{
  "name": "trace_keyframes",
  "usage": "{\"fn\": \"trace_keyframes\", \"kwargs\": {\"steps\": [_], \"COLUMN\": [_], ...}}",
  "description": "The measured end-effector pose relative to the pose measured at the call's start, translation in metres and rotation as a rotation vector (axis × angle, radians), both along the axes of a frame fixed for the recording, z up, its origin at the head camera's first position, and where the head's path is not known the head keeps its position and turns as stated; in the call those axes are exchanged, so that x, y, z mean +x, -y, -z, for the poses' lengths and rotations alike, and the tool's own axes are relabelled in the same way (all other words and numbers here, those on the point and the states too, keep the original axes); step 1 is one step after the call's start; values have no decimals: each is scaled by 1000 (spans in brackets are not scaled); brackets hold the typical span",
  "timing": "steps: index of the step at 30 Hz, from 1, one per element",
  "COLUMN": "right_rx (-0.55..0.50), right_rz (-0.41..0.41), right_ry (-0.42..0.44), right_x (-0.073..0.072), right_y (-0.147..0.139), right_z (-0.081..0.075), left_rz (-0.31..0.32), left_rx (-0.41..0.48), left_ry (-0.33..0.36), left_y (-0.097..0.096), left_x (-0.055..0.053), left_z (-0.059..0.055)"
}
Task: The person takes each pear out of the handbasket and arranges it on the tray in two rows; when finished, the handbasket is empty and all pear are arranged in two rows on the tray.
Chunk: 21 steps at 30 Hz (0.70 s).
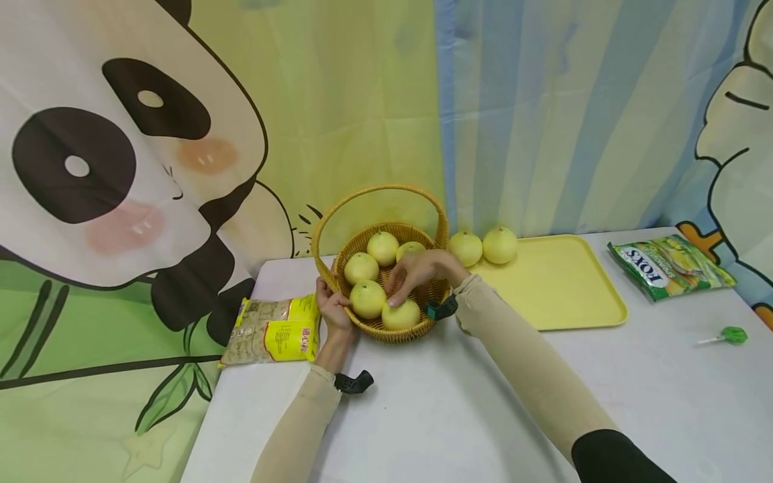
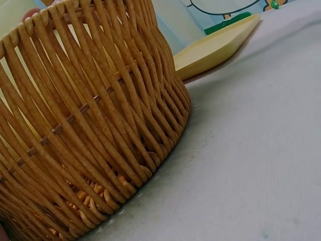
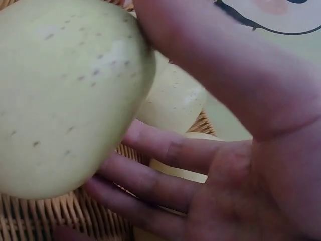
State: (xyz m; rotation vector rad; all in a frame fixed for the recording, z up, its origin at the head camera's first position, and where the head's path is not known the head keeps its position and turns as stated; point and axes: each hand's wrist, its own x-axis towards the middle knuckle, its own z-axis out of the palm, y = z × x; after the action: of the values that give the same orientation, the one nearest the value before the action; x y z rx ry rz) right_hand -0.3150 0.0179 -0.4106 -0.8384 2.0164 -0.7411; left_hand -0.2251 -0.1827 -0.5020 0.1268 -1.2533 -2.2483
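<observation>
A wicker basket [image 1: 389, 337] with a tall arched handle holds several pale yellow-green pears. At its left side, my left hand [image 1: 334, 310] grips the rim, and the woven wall [image 2: 100, 110] fills much of the left wrist view. My right hand [image 1: 423, 268] reaches inside and holds a pear [image 1: 401, 315] at the front right between thumb and fingers. That speckled pear [image 3: 70, 95] is large in the right wrist view, the thumb on top and the fingers beneath. Another pear [image 1: 368, 299] lies just left of it.
Two pears [image 1: 499, 245] sit at the back left of a yellow tray [image 1: 555, 285], right of the basket. A yellow-and-clear food packet [image 1: 290, 339] lies to the left. Farther right are a green FOX'S bag [image 1: 670, 265] and a green lollipop [image 1: 733, 335]. Printed curtains stand behind the table.
</observation>
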Motion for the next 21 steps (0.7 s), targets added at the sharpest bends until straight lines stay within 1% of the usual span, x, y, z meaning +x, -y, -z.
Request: {"fn": "trace_keyframes", "kwargs": {"steps": [3,6,10,16,21], "right_rx": [11,-6,-46,-153,-309], "right_rz": [-16,-35,-26,27,52], "right_ry": [25,61,66,11,-42], "right_x": [3,9,18,29,32], "right_y": [-1,-2,-3,-8,-19], "right_z": [2,4,7,8,5], "left_rz": [3,2,4,10,1], "left_rx": [23,38,42,45,33], "left_ry": [-6,-7,-7,4,9], "left_y": [-1,-1,-1,-2,-1], "left_x": [-1,-1,-1,-1,-2], "left_z": [0,1,2,4,4]}}
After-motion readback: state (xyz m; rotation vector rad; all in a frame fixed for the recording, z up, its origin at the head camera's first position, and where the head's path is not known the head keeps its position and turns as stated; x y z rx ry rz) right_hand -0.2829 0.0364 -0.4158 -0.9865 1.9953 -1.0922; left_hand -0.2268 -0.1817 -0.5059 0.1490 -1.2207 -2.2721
